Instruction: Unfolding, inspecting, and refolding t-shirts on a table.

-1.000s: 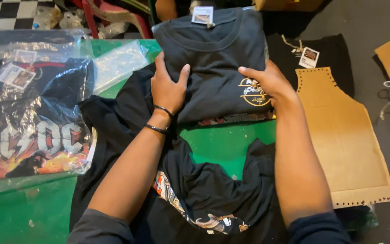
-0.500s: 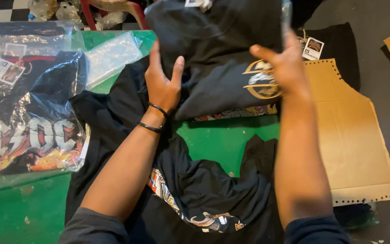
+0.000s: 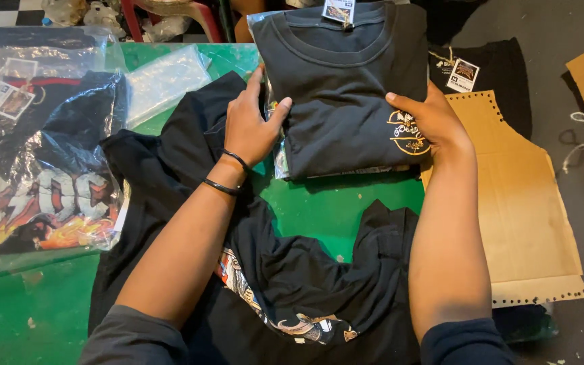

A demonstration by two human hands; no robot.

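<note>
A folded dark grey t-shirt (image 3: 343, 94) with a small gold print and a paper tag at its collar lies on the green table (image 3: 332, 209), partly inside a clear plastic bag whose edge shows at its left side. My left hand (image 3: 251, 125) grips the shirt's left edge together with the bag. My right hand (image 3: 430, 122) holds the shirt's right edge over the gold print. Under my arms lies an unfolded black t-shirt (image 3: 285, 277) with a colourful print.
A bagged black shirt with a flame print (image 3: 42, 149) lies at the left, an empty clear bag (image 3: 167, 81) behind it. A brown cardboard folding board (image 3: 515, 203) lies at the right, over another tagged black shirt (image 3: 491, 74). A red chair leg stands at the back.
The folded grey shirt was lifted and tilted half a second ago; now it lies flat again, slightly farther back, with the plastic bag around its left side.
</note>
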